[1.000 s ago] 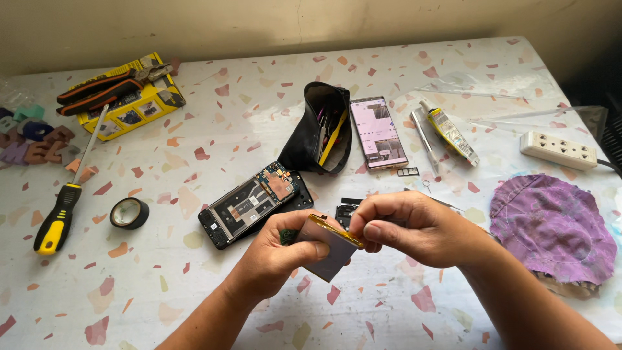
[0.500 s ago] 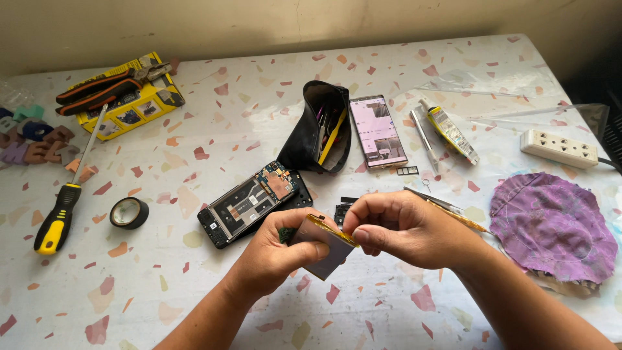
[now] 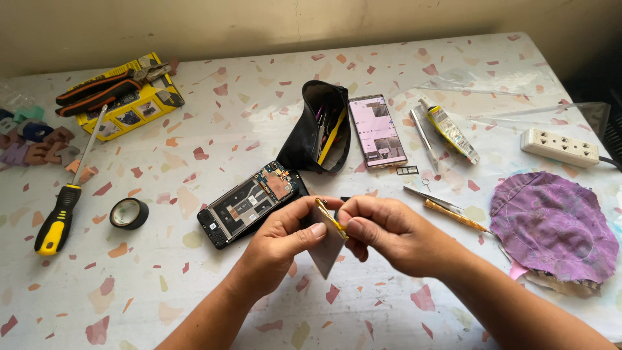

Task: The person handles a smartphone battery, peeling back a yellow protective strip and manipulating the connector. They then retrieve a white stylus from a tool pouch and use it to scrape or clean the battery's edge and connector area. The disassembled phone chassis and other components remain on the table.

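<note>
Barely shifted since a moment ago: both hands still pinched together just in front of the opened phone (image 3: 251,204), right knuckles drawn slightly nearer it. Left hand (image 3: 280,241) closed on the flat grey panel (image 3: 326,251), thumb pressed on its face; grip tight, fingers behind. Right hand (image 3: 389,233) pinched shut on the thin yellow strip (image 3: 330,218) along the panel's top edge. Panel held on edge above the tabletop (image 3: 194,291), long axis slanting from upper left, near the phone, down to lower right, bottom corner pointing toward the wearer. Right of the phone, well apart: tweezers (image 3: 433,198) and purple cloth (image 3: 551,223).
</note>
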